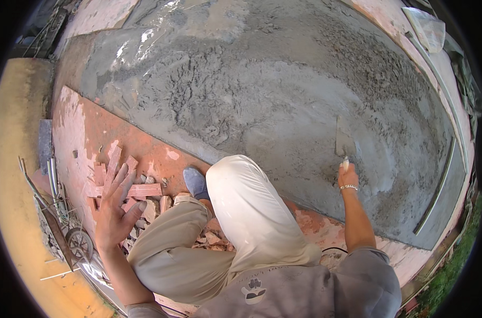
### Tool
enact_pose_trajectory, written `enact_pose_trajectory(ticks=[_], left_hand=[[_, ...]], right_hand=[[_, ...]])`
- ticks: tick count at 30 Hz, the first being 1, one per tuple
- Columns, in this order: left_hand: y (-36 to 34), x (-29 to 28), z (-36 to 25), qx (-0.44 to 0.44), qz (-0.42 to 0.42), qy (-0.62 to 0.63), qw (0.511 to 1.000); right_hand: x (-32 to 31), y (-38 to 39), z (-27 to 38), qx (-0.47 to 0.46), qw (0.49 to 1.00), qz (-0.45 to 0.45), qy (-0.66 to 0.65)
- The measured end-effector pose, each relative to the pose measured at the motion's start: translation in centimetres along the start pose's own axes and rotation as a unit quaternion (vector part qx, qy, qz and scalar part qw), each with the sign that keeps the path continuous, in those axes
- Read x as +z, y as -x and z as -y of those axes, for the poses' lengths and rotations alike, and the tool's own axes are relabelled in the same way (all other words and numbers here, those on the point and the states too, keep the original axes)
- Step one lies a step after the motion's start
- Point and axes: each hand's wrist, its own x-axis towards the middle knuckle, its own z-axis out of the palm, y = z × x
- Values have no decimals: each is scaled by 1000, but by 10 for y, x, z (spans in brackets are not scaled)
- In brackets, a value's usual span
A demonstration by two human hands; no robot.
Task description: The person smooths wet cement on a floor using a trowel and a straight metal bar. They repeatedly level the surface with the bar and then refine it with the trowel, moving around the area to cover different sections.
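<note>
Wet grey mortar (294, 100) covers most of the floor before me, rough and lumpy toward the middle and far right, smoother around my right side. My right hand (347, 175) grips the handle of a pointed trowel (345, 142), whose mortar-smeared blade rests on or just over the grey surface. A bracelet circles that wrist. My left hand (115, 212) is raised with fingers spread, holding nothing, above a pile of broken bricks (152, 208) and red hollow brick pieces (140, 191).
A long straight metal strip (435, 186) lies along the mortar's right edge. Bare reddish floor (108, 124) borders the mortar on the left. A spoked wheel (79, 244) and thin pipes (52, 177) are by the yellow wall (20, 132). A white sack (426, 29) sits far right.
</note>
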Motion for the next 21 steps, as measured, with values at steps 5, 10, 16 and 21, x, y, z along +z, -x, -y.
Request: enact_pose_trajectory(ticks=[5, 10, 16, 21], left_hand=[[5, 0, -4, 17, -8, 34, 999], [11, 5, -4, 34, 44, 14, 998], [22, 9, 0, -6, 54, 40, 998], [25, 9, -4, -7, 55, 59, 997]], right_hand=[[33, 24, 122, -198, 972, 127, 31], [53, 47, 245, -431, 859, 220, 166], [6, -46, 289, -407, 880, 131, 208], [-30, -121, 313, -322, 924, 69, 197]])
